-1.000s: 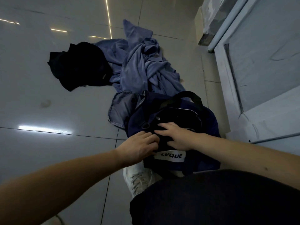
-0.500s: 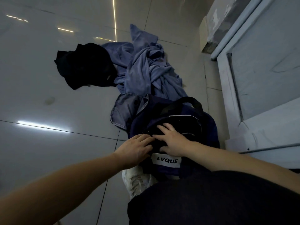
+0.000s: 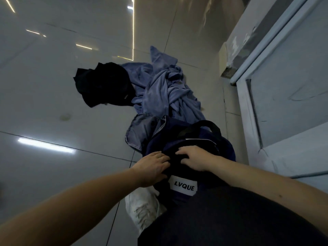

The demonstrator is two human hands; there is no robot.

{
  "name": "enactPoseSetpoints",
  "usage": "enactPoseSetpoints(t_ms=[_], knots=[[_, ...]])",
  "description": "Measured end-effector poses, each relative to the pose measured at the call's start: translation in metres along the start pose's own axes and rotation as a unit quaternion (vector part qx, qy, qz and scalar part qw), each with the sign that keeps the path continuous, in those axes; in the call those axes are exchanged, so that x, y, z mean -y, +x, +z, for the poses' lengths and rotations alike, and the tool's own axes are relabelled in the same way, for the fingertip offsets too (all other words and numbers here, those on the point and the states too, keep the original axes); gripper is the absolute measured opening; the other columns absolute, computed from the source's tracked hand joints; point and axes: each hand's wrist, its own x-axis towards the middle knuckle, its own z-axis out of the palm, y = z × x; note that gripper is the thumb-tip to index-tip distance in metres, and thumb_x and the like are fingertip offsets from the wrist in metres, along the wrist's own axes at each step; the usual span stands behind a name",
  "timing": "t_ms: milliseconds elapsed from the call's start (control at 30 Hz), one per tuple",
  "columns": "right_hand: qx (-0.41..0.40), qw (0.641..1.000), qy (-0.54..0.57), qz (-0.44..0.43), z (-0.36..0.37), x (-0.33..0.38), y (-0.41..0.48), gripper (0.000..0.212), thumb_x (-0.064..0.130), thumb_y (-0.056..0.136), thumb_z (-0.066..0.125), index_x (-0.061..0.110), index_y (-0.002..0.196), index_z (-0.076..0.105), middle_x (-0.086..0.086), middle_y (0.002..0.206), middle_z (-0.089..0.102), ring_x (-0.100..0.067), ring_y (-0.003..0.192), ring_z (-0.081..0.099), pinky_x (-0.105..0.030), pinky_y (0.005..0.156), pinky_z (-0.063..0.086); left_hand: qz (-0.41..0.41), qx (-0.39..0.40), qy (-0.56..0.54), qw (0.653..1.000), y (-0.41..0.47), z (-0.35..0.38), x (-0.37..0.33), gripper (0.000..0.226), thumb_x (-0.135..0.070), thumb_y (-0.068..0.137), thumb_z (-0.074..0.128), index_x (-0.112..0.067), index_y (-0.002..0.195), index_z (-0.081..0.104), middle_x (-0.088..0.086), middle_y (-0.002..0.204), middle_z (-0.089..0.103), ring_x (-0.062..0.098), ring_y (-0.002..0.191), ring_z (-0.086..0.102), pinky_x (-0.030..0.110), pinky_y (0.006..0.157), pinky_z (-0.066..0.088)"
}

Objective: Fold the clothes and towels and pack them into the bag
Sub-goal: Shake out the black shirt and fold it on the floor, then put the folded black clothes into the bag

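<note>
A navy bag [image 3: 225,148] with a black handle and a white LVQUE label stands on the floor in front of me. My left hand [image 3: 152,167] and my right hand [image 3: 193,157] both rest on dark cloth at the bag's near rim, fingers curled into it. A grey denim garment [image 3: 140,134] lies against the bag's left side. Behind it a crumpled blue towel or robe [image 3: 166,91] is heaped on the floor, with a black garment [image 3: 103,86] to its left.
The glossy tiled floor [image 3: 53,112] stretches to the left. A white door frame and panel [image 3: 284,95] run along the right side. My white shoe [image 3: 142,210] and dark trouser leg [image 3: 230,219] are at the bottom.
The view has tilted up and the bag sits lower in frame. Both hands stay on the bag's rim, with fingers shifted slightly into the dark cloth.
</note>
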Motion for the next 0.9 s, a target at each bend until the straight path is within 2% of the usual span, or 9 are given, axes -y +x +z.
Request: enactPoseSetpoints(t_ms=[100,167,233,333,433,567,700,800,900], knots=[[-0.037,0.999,-0.005,0.005,-0.045,0.021,0.01,0.042,0.031,0.095,0.063,0.024,0.137,0.061,0.002,0.139,0.06,-0.019,0.124,0.057,-0.032,0.105,0.045,-0.009,-0.052,0.009,0.999,0.003,-0.021,0.021,0.038,-0.037,0.093,0.05,-0.016,0.123,0.062,0.005,0.138,0.055,0.026,0.128,0.049,0.039,0.117,0.03],[-0.034,0.999,-0.033,-0.013,-0.075,0.045,0.028,0.042,0.03,0.096,0.063,0.02,0.136,0.061,0.0,0.135,0.063,-0.02,0.118,0.06,-0.033,0.101,0.048,-0.05,-0.07,0.02,0.996,0.001,-0.04,0.043,0.032,-0.031,0.091,0.049,-0.016,0.115,0.064,0.006,0.129,0.058,0.028,0.117,0.054,0.038,0.105,0.04],[-0.027,0.996,-0.07,-0.037,-0.101,0.076,0.051,0.039,0.029,0.097,0.061,0.017,0.135,0.061,-0.002,0.132,0.063,-0.022,0.112,0.061,-0.033,0.096,0.05,-0.112,-0.08,0.02,0.99,-0.004,-0.058,0.07,0.027,-0.025,0.091,0.05,-0.015,0.112,0.064,0.007,0.124,0.058,0.03,0.112,0.053,0.037,0.096,0.04],[-0.026,0.991,-0.118,-0.062,-0.122,0.117,0.098,0.036,0.028,0.099,0.058,0.015,0.132,0.062,-0.006,0.129,0.064,-0.026,0.105,0.061,-0.04,0.092,0.053,-0.218,-0.093,0.009,0.972,-0.015,-0.076,0.113,0.031,-0.018,0.094,0.05,-0.015,0.122,0.061,0.006,0.131,0.055,0.029,0.118,0.05,0.036,0.096,0.039],[-0.035,0.988,-0.13,-0.075,-0.127,0.15,0.154,0.036,0.024,0.098,0.057,0.011,0.132,0.061,-0.009,0.129,0.064,-0.03,0.107,0.061,-0.04,0.092,0.053,-0.289,-0.084,-0.008,0.954,-0.027,-0.081,0.16,0.032,-0.019,0.094,0.053,-0.015,0.125,0.06,0.005,0.133,0.053,0.028,0.122,0.048,0.038,0.101,0.04],[-0.062,0.992,-0.088,-0.072,-0.12,0.178,0.235,0.053,0.019,0.096,0.06,0.014,0.146,0.046,-0.009,0.146,0.051,-0.029,0.128,0.052,-0.037,0.104,0.046,-0.345,-0.055,-0.03,0.937,-0.036,-0.065,0.228,0.034,-0.018,0.095,0.051,-0.015,0.128,0.057,0.005,0.135,0.052,0.028,0.124,0.046,0.038,0.101,0.04],[-0.097,0.993,-0.028,-0.063,-0.108,0.198,0.309,0.059,0.017,0.097,0.058,0.014,0.152,0.036,-0.009,0.159,0.03,-0.032,0.13,0.048,-0.039,0.106,0.045,-0.405,-0.042,-0.046,0.912,-0.043,-0.042,0.295,0.034,-0.017,0.096,0.051,-0.014,0.13,0.054,0.007,0.133,0.049,0.028,0.119,0.048,0.039,0.097,0.046],[-0.131,0.99,0.023,-0.051,-0.102,0.212,0.344,0.063,0.014,0.097,0.055,0.016,0.155,0.03,-0.006,0.161,0.017,-0.034,0.139,0.037,-0.038,0.111,0.036,-0.454,-0.038,-0.092,0.886,-0.048,-0.026,0.337,0.033,-0.015,0.093,0.051,-0.014,0.127,0.053,0.008,0.131,0.046,0.029,0.117,0.048,0.044,0.094,0.05],[-0.147,0.987,0.056,-0.032,-0.104,0.222,0.372,0.077,0.016,0.096,0.058,0.022,0.159,0.015,-0.005,0.165,0.007,-0.035,0.144,0.028,-0.042,0.115,0.034,-0.485,-0.065,-0.135,0.862,-0.047,-0.014,0.37,0.036,-0.007,0.089,0.049,-0.012,0.124,0.048,0.008,0.132,0.041,0.033,0.114,0.051,0.049,0.091,0.051]])
